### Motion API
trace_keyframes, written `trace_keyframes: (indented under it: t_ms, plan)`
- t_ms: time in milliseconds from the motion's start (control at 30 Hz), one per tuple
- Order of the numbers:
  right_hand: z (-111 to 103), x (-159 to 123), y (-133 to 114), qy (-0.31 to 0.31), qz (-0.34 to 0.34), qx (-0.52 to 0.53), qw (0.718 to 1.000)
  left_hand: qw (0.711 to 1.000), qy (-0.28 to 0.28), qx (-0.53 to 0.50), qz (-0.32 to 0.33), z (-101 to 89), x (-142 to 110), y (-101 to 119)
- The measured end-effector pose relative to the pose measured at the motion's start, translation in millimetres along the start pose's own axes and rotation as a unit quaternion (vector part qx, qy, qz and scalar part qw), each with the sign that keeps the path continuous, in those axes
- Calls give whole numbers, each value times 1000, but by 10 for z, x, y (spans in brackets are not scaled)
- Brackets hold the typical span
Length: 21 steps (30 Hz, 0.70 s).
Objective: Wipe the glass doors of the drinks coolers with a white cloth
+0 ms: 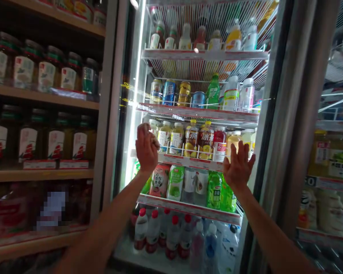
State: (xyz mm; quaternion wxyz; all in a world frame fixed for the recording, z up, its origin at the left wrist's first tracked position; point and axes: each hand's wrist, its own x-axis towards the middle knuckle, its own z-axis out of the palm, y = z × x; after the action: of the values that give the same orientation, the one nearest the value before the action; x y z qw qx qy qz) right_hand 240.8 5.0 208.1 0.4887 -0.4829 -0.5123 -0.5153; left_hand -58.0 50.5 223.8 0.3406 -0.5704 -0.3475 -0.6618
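Both my arms reach up toward a lit drinks fridge. My left hand (146, 150) is raised at the left side of the fridge, fingers bent around a small, crumpled, pale cloth (154, 141); its far side is hidden. Just right of it stand tea bottles (176, 139) on the middle shelf. Held up at the right side, my right hand (239, 165) has its fingers spread and nothing in it. Behind its fingers are pale yellow bottles (233, 141), and green bottles (215, 190) stand lower to its left. Whether either hand touches glass, I cannot tell.
Upper fridge shelves carry cans (169, 92) and more bottles (185, 37). Red-capped bottles (142, 228) stand at the bottom. To the left, wooden shelves (42, 95) hold jars (24, 68). A metal frame (300, 114) separates another drinks fridge (331, 156) at right.
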Motion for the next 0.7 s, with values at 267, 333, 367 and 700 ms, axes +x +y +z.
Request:
trace_keyframes:
  t_ms: [267, 333, 367, 700]
  plan:
    - [-5, -71, -131, -20, 19, 9, 1000, 979, -83, -39, 181, 169, -383, 542]
    - [-15, -75, -124, -24, 17, 9, 1000, 980, -91, -19, 175, 69, -368, 331]
    - [-17, -76, -123, -24, 18, 9, 1000, 986, -81, -6, 148, 2, -329, 167]
    - [-1, -98, -128, -19, 31, 20, 999, 969, -99, -46, 219, 74, -603, 455]
